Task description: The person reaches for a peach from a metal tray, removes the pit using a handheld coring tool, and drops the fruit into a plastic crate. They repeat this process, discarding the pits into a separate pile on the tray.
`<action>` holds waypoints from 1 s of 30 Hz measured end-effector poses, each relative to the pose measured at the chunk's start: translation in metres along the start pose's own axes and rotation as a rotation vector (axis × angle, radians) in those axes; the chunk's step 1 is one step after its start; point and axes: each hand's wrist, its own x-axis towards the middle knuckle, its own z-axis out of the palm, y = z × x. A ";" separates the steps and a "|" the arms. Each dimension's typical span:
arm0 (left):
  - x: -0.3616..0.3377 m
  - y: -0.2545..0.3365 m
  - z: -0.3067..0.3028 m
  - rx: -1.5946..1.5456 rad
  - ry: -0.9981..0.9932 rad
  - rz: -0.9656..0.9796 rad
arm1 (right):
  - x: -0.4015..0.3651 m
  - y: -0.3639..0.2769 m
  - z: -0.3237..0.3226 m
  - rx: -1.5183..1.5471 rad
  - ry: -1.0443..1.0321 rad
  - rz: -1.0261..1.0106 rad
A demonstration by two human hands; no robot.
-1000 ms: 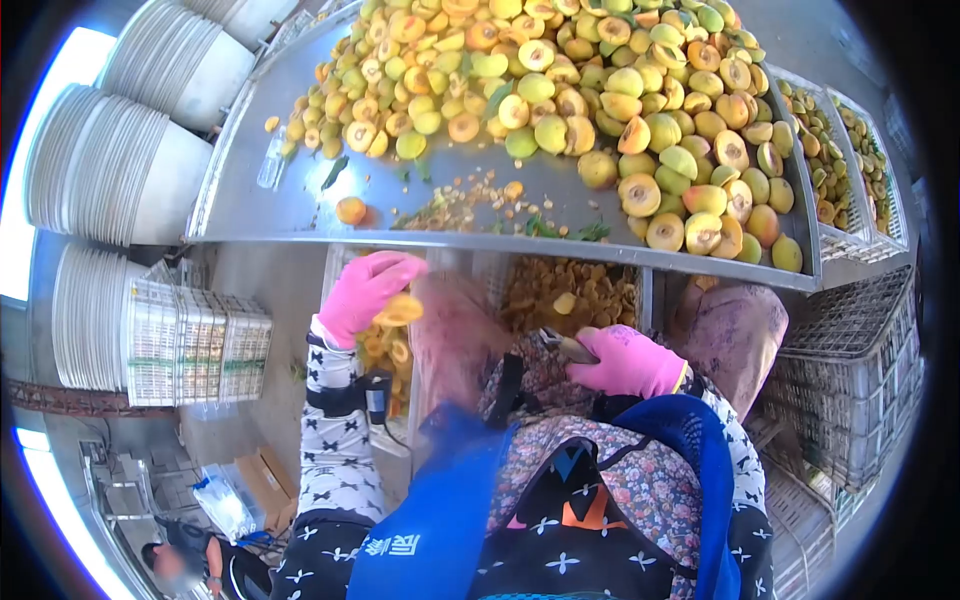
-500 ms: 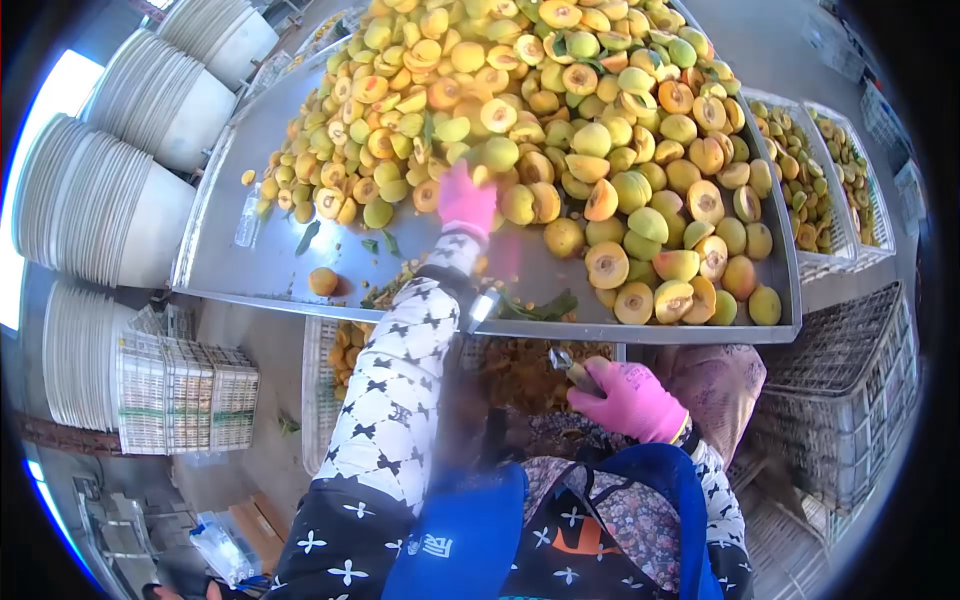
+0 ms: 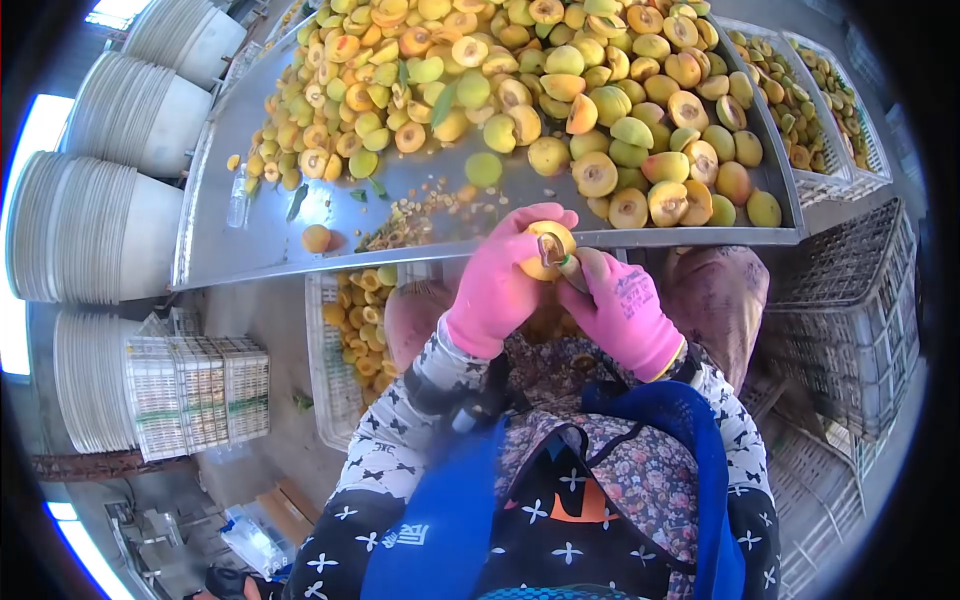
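In a pink glove, my left hand [image 3: 487, 290] grips a yellow peach half [image 3: 538, 270] just in front of the table's near edge. My right hand [image 3: 628, 312], gloved in pink too, is closed around the handle of a small pitting spoon [image 3: 569, 264]. The spoon's metal head meets the cut face of the peach half, at its middle. Beyond my hands, a big heap of halved yellow-green peaches [image 3: 560, 85] covers much of the steel table [image 3: 225, 262]. Pits and scraps [image 3: 425, 212] lie near the front edge.
A white crate [image 3: 325, 385] holding peach halves stands below the table at left. Two filled crates [image 3: 845, 165] sit beyond its right side. Empty stacked crates [image 3: 840, 310] rise at right; stacks of white tubs [image 3: 150, 230] line the left. A plastic bottle [image 3: 238, 200] lies on the table.
My left hand has come back from the heap with a peach half. My right hand has lifted the pitting spoon to it. The view has tilted down.
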 end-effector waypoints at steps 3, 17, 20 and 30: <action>-0.013 -0.009 -0.002 0.407 0.014 0.200 | -0.006 -0.005 0.001 -0.148 -0.086 -0.004; -0.017 -0.017 0.009 0.099 0.331 0.058 | -0.014 -0.002 0.024 0.106 -0.200 0.066; -0.016 -0.015 0.019 0.051 0.355 0.063 | -0.015 0.004 0.030 0.325 -0.201 0.109; -0.014 -0.019 0.019 0.419 0.361 0.173 | -0.012 -0.010 0.014 0.635 -0.375 0.281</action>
